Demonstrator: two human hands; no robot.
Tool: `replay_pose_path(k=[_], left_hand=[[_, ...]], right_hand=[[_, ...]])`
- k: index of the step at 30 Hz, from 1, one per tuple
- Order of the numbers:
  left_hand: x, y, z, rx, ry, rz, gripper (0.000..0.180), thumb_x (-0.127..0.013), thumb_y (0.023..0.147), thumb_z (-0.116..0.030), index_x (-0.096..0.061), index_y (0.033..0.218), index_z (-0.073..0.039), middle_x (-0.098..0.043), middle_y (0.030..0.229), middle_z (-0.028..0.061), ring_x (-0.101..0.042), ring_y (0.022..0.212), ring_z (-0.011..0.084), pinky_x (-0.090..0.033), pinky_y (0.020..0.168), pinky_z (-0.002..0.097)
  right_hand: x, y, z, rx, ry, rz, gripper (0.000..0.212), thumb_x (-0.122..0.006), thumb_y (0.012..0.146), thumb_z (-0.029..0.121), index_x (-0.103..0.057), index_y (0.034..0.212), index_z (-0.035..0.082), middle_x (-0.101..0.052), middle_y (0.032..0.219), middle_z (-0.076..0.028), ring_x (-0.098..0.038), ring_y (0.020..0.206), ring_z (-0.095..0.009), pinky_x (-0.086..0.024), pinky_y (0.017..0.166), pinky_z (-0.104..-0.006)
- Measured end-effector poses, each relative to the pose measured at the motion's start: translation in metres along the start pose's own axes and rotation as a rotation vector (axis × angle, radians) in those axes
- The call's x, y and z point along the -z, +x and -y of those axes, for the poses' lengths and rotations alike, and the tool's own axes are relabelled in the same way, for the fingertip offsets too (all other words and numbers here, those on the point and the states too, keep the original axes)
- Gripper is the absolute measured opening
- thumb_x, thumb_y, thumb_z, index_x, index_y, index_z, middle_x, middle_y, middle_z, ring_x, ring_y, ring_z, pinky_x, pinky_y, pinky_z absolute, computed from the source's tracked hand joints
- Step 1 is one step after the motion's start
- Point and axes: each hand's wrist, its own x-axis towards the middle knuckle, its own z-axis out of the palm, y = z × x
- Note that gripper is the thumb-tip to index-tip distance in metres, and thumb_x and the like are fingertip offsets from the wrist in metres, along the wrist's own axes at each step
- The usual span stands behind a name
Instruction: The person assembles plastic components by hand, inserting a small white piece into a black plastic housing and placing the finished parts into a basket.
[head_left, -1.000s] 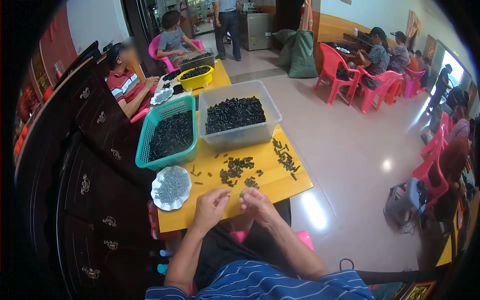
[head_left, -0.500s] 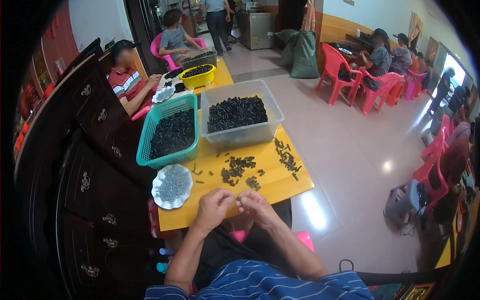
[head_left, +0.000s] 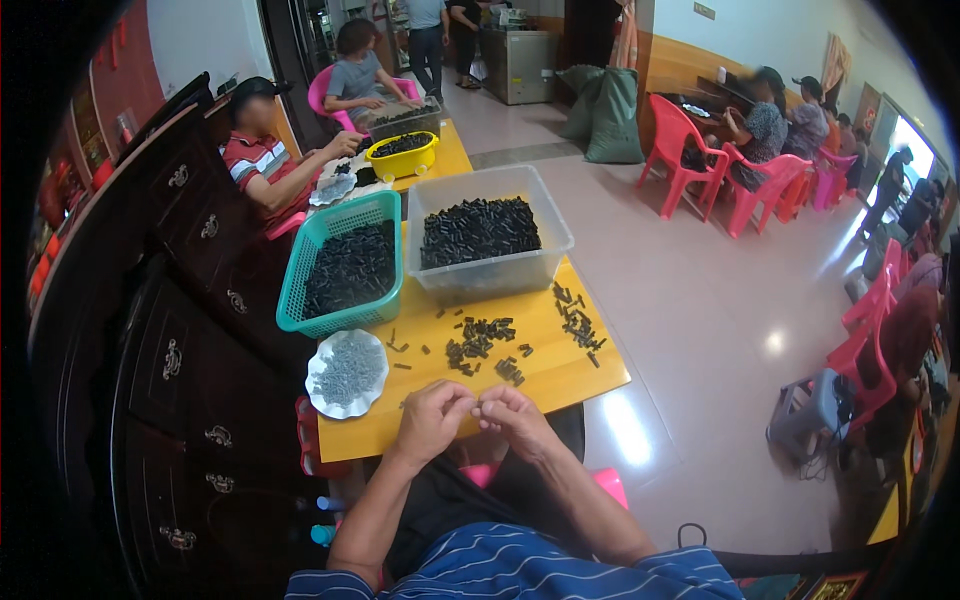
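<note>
Left hand (head_left: 432, 418): over the near edge of the table, thumb and forefinger drawn narrow, tips turned toward the right hand; whether a piece sits between them I cannot tell.
Right hand (head_left: 514, 420): level with the left, fingers curled in a close pinch, fingertips meeting or nearly meeting the left's; anything gripped is too small to make out.
Yellow table (head_left: 375, 432): beneath both hands, running away from the body.
Small black cluster (head_left: 510, 371): just beyond the right hand, the nearest pieces to it.
White scalloped dish (head_left: 350, 409): left of the left hand and a little beyond, apart from it, holding small grey pieces (head_left: 347, 368).
Main black pile (head_left: 480, 341): loose short pieces past the fingertips, between the hands and the bin.
Stray black pieces (head_left: 398, 346): a few, beyond the left hand.
Right-edge pieces (head_left: 578, 326): strewn along the table's right side, well apart from the right hand.
Teal basket (head_left: 340, 322): behind the dish, filled with black pieces.
Clear bin (head_left: 485, 284): just beside the basket, heaped with black pieces.
Yellow tub (head_left: 405, 161): farther back, also filled with black pieces.
Co-worker in red (head_left: 262, 170): seated left of the tub, one arm reaching forward.
Green sacks (head_left: 612, 120): standing on the floor at the back.
</note>
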Motion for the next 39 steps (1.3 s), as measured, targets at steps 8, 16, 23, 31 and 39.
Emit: replay_pose_path(k=[8,16,23,31,39], left_hand=[[-0.009,-0.001,-0.003,0.057,-0.090,-0.072,0.006,-0.068,0.092,-0.002,-0.069,0.092,0.004,-0.071,0.081,0.0108,-0.070,0.072,0.0150,-0.054,0.064,0.0279],[-0.013,-0.001,-0.006,-0.021,-0.103,-0.119,0.006,-0.069,0.089,-0.003,-0.068,0.089,0.002,-0.070,0.080,0.0142,-0.070,0.069,0.0223,-0.053,0.063,0.0315],[-0.011,0.001,-0.012,-0.088,-0.044,-0.080,0.005,-0.070,0.088,-0.002,-0.068,0.089,0.002,-0.068,0.077,0.0106,-0.068,0.068,0.0179,-0.051,0.061,0.0295],[-0.009,0.000,-0.020,-0.116,-0.045,-0.058,0.005,-0.071,0.087,-0.002,-0.070,0.090,0.001,-0.068,0.078,0.0107,-0.067,0.068,0.0199,-0.051,0.061,0.0304],[0.000,0.001,-0.023,-0.119,0.000,0.028,0.008,-0.070,0.086,-0.001,-0.071,0.094,0.002,-0.068,0.085,0.0129,-0.069,0.070,0.0224,-0.054,0.063,0.0305]], right_hand=[[-0.008,0.000,-0.008,0.168,-0.098,-0.043,0.010,-0.068,0.097,0.009,-0.064,0.105,0.005,-0.072,0.100,-0.007,-0.064,0.086,-0.009,-0.051,0.077,-0.0242],[-0.006,-0.001,-0.005,0.075,0.076,0.012,0.014,-0.070,0.097,0.017,-0.063,0.103,0.007,-0.071,0.094,-0.003,-0.064,0.079,-0.009,-0.051,0.072,-0.0223],[-0.011,-0.005,0.004,-0.009,0.098,0.025,0.021,-0.072,0.096,0.023,-0.066,0.105,0.006,-0.065,0.092,-0.002,-0.059,0.082,-0.011,-0.050,0.079,-0.0244],[-0.005,-0.003,0.002,-0.103,0.144,0.140,0.017,-0.065,0.100,0.025,-0.065,0.103,0.008,-0.064,0.088,0.001,-0.060,0.079,-0.009,-0.051,0.076,-0.0236],[-0.004,-0.003,0.003,-0.139,0.172,0.078,0.015,-0.066,0.100,0.022,-0.065,0.101,0.007,-0.064,0.087,0.000,-0.060,0.079,-0.009,-0.051,0.076,-0.0234]])
